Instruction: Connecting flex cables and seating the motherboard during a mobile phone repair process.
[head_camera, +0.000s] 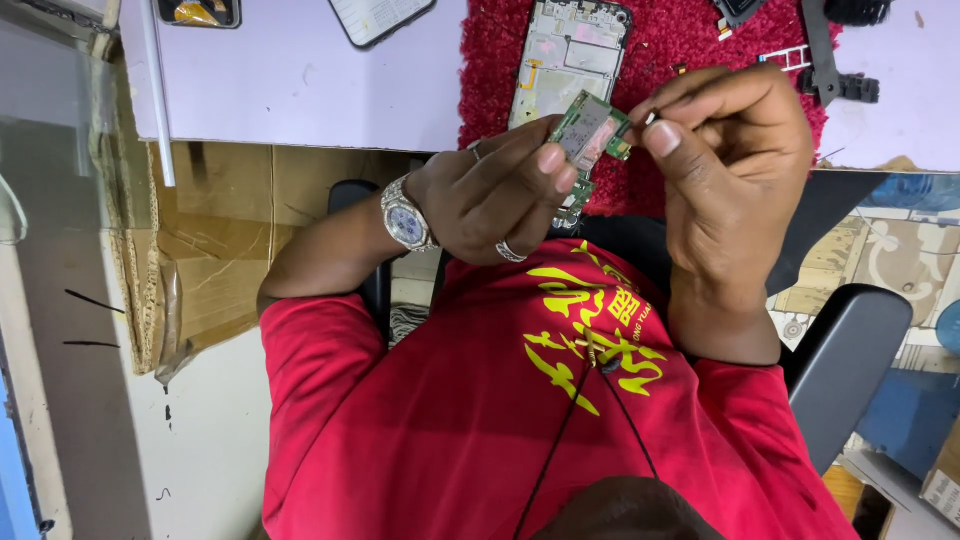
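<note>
My left hand (495, 195), with a silver wristwatch and rings, holds a small green circuit board (592, 132) between thumb and fingers, in front of my chest. My right hand (725, 165) is closed in a pinch right beside the board's upper right corner, with a tiny light-coloured part (651, 117) at its fingertips. What that part is cannot be told. Behind the board, an opened phone frame (570, 50) lies on a red fluffy mat (690, 40) on the table.
A pale lilac table top (300, 80) runs across the top, with two phones (378, 15) near its far edge and a black tool (825, 60) at the right. Brown cardboard (220, 230) stands below the table at the left. Black chair armrests (850, 350) flank my red shirt.
</note>
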